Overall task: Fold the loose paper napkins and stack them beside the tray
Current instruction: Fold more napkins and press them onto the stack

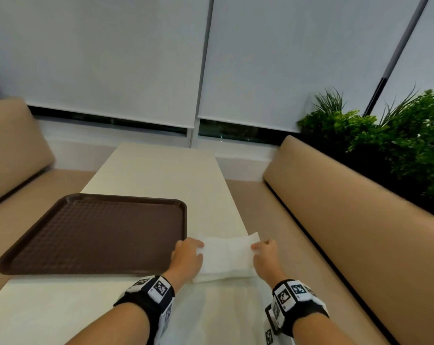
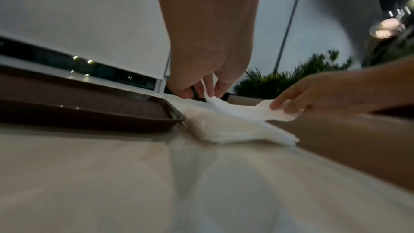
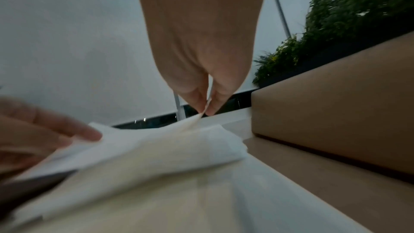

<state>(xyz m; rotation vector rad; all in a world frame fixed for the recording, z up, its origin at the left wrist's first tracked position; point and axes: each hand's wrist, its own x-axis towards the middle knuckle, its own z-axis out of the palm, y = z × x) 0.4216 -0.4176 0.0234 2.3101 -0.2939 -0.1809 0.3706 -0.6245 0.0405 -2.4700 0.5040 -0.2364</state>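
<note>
A white paper napkin is stretched between my two hands just above a low pile of white napkins that lies right of the brown tray. My left hand pinches the napkin's left edge next to the tray's right rim. My right hand pinches the right edge between thumb and fingers. The pile sits against the tray's corner, with the held napkin sagging over it.
The tray is empty and fills the table's left half. The cream table runs on beyond the napkins. Tan bench seats flank both sides, with green plants behind the right backrest. The pile lies close to the table's right edge.
</note>
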